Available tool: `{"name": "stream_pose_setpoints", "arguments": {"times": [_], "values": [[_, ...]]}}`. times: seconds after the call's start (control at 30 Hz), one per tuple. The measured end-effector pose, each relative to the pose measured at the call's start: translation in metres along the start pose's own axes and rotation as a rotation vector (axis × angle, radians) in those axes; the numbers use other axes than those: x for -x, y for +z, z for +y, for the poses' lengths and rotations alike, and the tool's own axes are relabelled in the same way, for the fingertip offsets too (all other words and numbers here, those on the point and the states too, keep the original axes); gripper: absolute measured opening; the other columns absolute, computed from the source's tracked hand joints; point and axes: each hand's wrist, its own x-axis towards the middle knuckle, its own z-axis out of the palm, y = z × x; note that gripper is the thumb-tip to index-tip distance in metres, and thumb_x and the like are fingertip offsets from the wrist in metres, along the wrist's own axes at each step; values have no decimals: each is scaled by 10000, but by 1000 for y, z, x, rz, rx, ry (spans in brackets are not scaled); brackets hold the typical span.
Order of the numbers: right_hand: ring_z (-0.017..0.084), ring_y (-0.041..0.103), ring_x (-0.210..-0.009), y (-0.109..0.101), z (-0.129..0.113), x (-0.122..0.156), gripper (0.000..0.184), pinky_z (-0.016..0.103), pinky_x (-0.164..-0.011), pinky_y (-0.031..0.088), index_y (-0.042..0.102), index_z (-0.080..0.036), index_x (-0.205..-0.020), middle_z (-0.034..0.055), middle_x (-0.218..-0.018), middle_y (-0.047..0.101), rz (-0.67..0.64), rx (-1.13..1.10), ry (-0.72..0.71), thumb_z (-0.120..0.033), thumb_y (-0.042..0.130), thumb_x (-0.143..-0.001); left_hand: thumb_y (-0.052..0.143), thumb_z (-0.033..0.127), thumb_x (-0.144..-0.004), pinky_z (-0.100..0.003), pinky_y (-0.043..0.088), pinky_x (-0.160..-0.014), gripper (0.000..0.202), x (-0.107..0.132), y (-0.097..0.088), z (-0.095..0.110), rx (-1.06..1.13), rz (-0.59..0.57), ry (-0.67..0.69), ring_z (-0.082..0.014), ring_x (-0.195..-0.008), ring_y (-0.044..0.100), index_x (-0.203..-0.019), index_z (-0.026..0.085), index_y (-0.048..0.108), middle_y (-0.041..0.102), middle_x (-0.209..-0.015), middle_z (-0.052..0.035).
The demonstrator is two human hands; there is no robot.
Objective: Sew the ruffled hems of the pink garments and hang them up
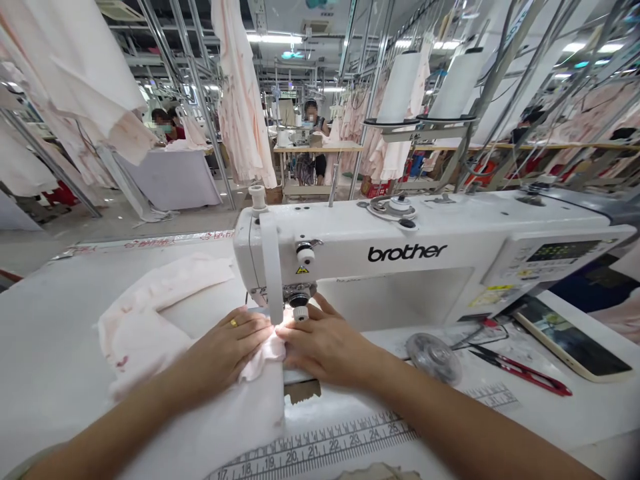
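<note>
Pale pink fabric (145, 333) with small printed marks lies on the sewing table, and its gathered edge bunches up under the machine head. My left hand (233, 343), a ring on one finger, presses and grips that fabric just left of the needle area. From the other side my right hand (325, 340) closes its fingertips on the fabric edge, with some fingers behind the presser area. A white flat tape (272, 273) runs down the front of the white sewing machine (350, 233) to the lit spot between my hands. The needle and presser foot are mostly hidden.
Right of my hands lie a clear round bobbin-like disc (434, 358), red-handled thread snips (525, 372) and a phone (570, 337). A printed ruler (320, 448) runs along the front. Thread cones (400, 87) stand behind, with hanging garments (243, 100) and people at other machines beyond.
</note>
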Motion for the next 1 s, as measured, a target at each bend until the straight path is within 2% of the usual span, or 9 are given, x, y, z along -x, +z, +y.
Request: {"name": "stream_pose_setpoints", "arguments": {"times": [0.1, 0.2, 0.4, 0.5, 0.6, 0.67, 0.83, 1.0], "values": [[194, 518, -999, -2, -1, 0, 232, 426, -1154, 122, 631, -227, -1037, 1, -979, 668, -11, 24, -60, -426, 531, -971, 430, 116, -959, -383, 439, -1061, 431, 2, -3, 2, 11, 9, 56, -205, -1229, 535, -1374, 215, 494, 625, -1284, -71], [197, 515, -995, -2, -2, -1, 224, 433, -1155, 130, 657, -232, -960, 4, -958, 654, -35, 43, -55, -429, 551, -960, 410, 74, -949, -357, 483, -1022, 432, 4, -4, 3, 34, 21, 107, -189, -1191, 569, -1327, 231, 547, 651, -1251, -61], [246, 458, -1167, -1, -4, -3, 314, 496, -1158, 136, 605, -236, -1133, 58, -1080, 628, -33, 100, 46, -477, 586, -932, 409, 84, -947, -388, 507, -1008, 435, -3, -4, -14, 73, 12, 102, -203, -1150, 604, -1317, 245, 570, 672, -1212, -79], [242, 455, -1163, -2, -2, -2, 327, 473, -1138, 200, 589, -254, -1177, 57, -1106, 621, -34, 80, 51, -476, 577, -938, 422, 92, -945, -411, 514, -998, 429, -7, -2, -21, 77, 14, 77, -215, -1171, 590, -1310, 258, 573, 661, -1222, -78], [231, 465, -1130, -1, 0, -1, 321, 448, -1126, 223, 583, -267, -1211, 39, -1097, 626, -13, 41, 18, -460, 549, -957, 425, 98, -945, -402, 528, -976, 427, -5, -2, -18, 68, -2, -12, -215, -1174, 583, -1308, 272, 566, 643, -1243, -67], [220, 479, -1102, -1, 1, 0, 309, 451, -1142, 187, 587, -267, -1205, 25, -1084, 633, -21, 20, -5, -453, 546, -961, 404, 92, -949, -395, 525, -979, 429, -2, -5, -12, 64, -21, -24, -212, -1192, 571, -1301, 278, 566, 634, -1259, -57], [202, 492, -1083, 0, 1, 0, 276, 435, -1156, 150, 597, -264, -1149, 11, -1071, 635, -28, 35, -22, -462, 532, -969, 369, 67, -947, -366, 512, -1001, 435, 1, -15, -3, 42, -79, 86, -193, -1184, 580, -1295, 242, 562, 636, -1279, -52], [242, 449, -1177, 0, 1, -2, 299, 482, -1154, 176, 606, -239, -1100, 52, -1099, 626, -11, 86, 21, -491, 525, -961, 364, 60, -940, -370, 505, -1016, 438, -3, -6, -7, -7, -59, 31, -202, -1194, 584, -1304, 211, 555, 621, -1308, -68]]}}
